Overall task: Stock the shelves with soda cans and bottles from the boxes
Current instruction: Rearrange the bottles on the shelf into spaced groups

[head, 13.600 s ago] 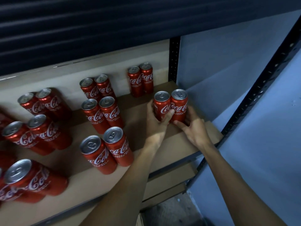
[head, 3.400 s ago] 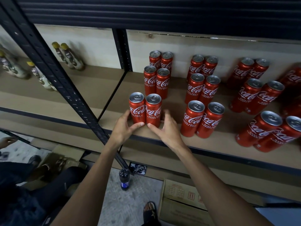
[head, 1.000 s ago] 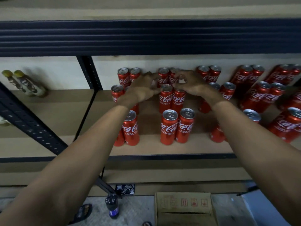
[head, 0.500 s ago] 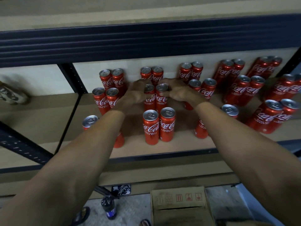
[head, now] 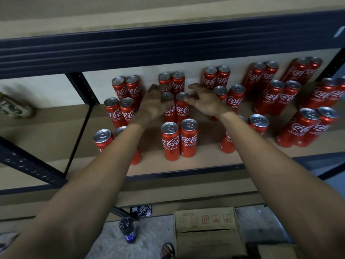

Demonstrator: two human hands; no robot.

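Cans stand in pairs on the shelf (head: 205,161), in columns running from its front edge to the back wall. In the centre column the front pair (head: 179,141) stands nearest the edge, the middle pair (head: 182,109) behind it, and the back pair (head: 172,81) against the wall. The left hand (head: 155,103) and right hand (head: 205,103) flank the middle pair, fingers at its tops. A post (head: 82,88) bounds the bay at left. On the floor at lower centre, a bottle (head: 128,232) stands left of a box (head: 207,232).
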